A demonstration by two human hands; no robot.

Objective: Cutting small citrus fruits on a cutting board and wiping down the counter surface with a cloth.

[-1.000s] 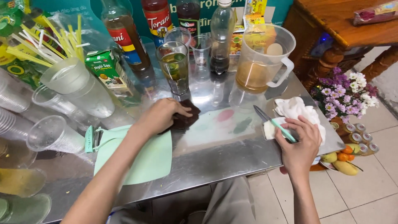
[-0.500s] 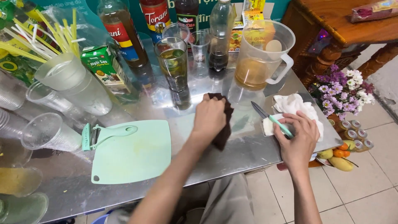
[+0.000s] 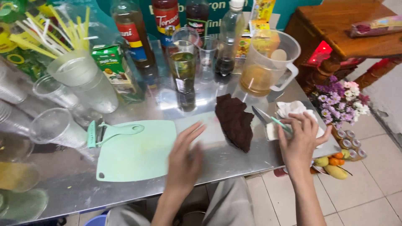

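My left hand (image 3: 186,161) hovers open and blurred over the steel table (image 3: 234,161), at the right edge of a mint-green cutting board (image 3: 138,152). It holds nothing. A dark brown cloth (image 3: 235,121) lies crumpled on the table just right of it. My right hand (image 3: 299,140) rests near the table's right edge on a white cloth (image 3: 293,109). Its fingers curl over the green handle of a small knife (image 3: 263,116), whose blade points toward the brown cloth.
A green peeler (image 3: 109,132) lies at the board's top left. Plastic cups (image 3: 56,125), straws, a green carton (image 3: 112,67), syrup bottles (image 3: 134,42), a glass of greenish drink (image 3: 183,71) and a pitcher (image 3: 268,62) crowd the back. Flowers (image 3: 339,98) and fruit (image 3: 331,165) sit beyond the right edge.
My left hand swept the brown cloth rightward across the table, let go of it and drew back toward the cutting board. The right hand stayed on the white cloth and knife.
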